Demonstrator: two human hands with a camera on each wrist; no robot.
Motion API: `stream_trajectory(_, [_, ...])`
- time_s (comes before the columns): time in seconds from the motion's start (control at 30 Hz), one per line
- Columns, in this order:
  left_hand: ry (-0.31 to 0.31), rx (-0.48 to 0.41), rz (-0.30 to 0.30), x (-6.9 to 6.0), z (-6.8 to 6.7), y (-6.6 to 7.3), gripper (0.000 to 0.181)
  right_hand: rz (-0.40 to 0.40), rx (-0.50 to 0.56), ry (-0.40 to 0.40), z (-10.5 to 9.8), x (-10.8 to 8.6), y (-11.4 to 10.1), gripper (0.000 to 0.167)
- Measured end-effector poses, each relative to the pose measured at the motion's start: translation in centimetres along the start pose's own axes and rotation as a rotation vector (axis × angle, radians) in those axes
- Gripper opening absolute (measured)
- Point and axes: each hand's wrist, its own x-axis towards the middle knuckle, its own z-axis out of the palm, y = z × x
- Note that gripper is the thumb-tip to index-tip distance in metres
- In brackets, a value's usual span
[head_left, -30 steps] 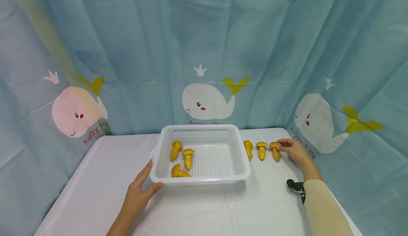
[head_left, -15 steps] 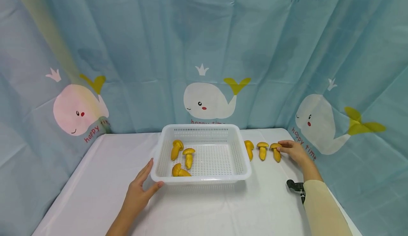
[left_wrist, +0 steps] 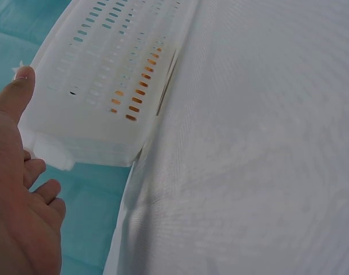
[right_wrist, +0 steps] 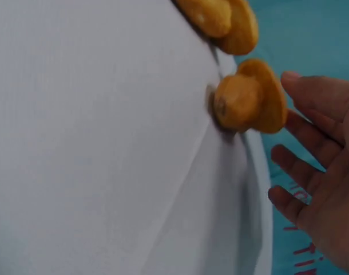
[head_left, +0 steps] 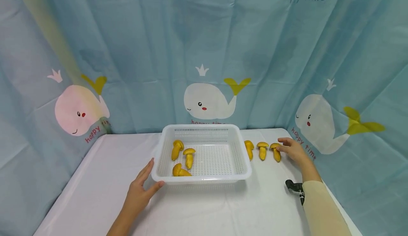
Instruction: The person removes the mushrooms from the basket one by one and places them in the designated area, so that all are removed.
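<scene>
The left hand (head_left: 138, 193) is resting at the front left corner of a white basket (head_left: 207, 178), thumb and fingers spreading apart, thumb at the front rim, longer fingers along the left side; the left wrist view is showing the last fingers bending loosely, gripping nothing. The right hand (head_left: 294, 151) is reaching over the back right corner of the table (head_left: 236, 211), fingers spreading around the cap of the end mushroom (head_left: 277, 155), not pinching it; the right wrist view is showing thumb and forefinger right at the cap's edge, actual contact hard to tell. That mushroom is lying on the white cloth, cap toward the back edge, stem pointing to the front. It is ending a row of three right of the basket: the middle mushroom (head_left: 262, 152) is lying just beside it, the inner mushroom (head_left: 249, 151) is partly hiding behind the basket's right rim. Inside the basket, three more yellow mushrooms are sitting in the left half: one (head_left: 176, 151) toward the back left corner, one (head_left: 189, 159) to its right, one (head_left: 181, 171) lying sideways near the front left corner. A black device (head_left: 294, 186) is sticking out at the right cuff. A blue curtain (head_left: 153, 52) with whale prints is hanging behind.
</scene>
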Motion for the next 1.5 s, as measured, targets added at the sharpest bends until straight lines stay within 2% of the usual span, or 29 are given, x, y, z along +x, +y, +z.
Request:
stream_trajectory(0.13, [0.003,0.011,0.000,0.0,0.0,0.1,0.091,-0.039,-0.007,0.059,0.0,-0.9,-1.6,0.062])
stream_trajectory(0.27, [0.010,0.018,0.005,0.1,0.0,0.2,0.091,-0.081,0.035,0.115,0.4,-2.3,-3.5,0.064])
stream_trajectory(0.6, [-0.011,-0.009,-0.030,0.0,0.1,0.0,0.091,-0.167,0.108,0.162,1.4,-5.5,-6.8,0.066])
stream_trajectory(0.77, [-0.017,-0.026,-0.042,0.0,0.2,0.0,0.090,-0.215,0.106,0.195,1.7,-6.8,-8.9,0.061])
stream_trajectory(1.0, [-0.003,-0.014,-0.009,0.1,0.1,0.1,0.089,-0.268,0.150,0.148,2.9,-8.7,-12.0,0.055])
stream_trajectory(1.1, [-0.008,-0.021,-0.017,0.1,0.1,0.0,0.089,-0.293,0.161,0.134,3.5,-9.3,-13.1,0.056])
stream_trajectory(1.3, [-0.020,-0.021,-0.045,0.1,0.2,0.0,0.089,-0.401,0.170,0.117,5.0,-10.5,-15.4,0.050])
stream_trajectory(1.5, [-0.009,-0.030,-0.030,0.0,0.2,0.1,0.089,-0.465,0.205,0.069,6.8,-11.7,-17.7,0.049])
